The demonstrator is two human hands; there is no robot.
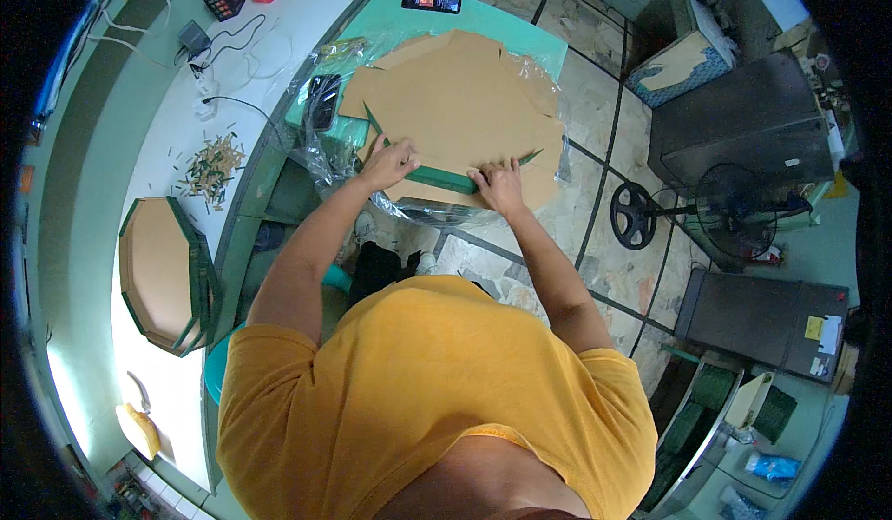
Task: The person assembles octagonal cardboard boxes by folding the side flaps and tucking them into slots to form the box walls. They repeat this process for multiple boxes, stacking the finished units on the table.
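Both ends of a green strip [440, 179] being handled on brown cardboard [465, 92]

My left hand [390, 162] is bending its fingers over the strip's left end; my right hand [500, 185] is resting at its right end. They're sitting apart; can't tell whether either is pinching. Strip is lying along the cardboard's near side, clear plastic [388, 208] poking out beneath. Beyond, a phone [431, 2] is showing a lit screen; at right, a yellow label [814, 328] is sticking to a dark cabinet [743, 320]. Writing's too small to read.
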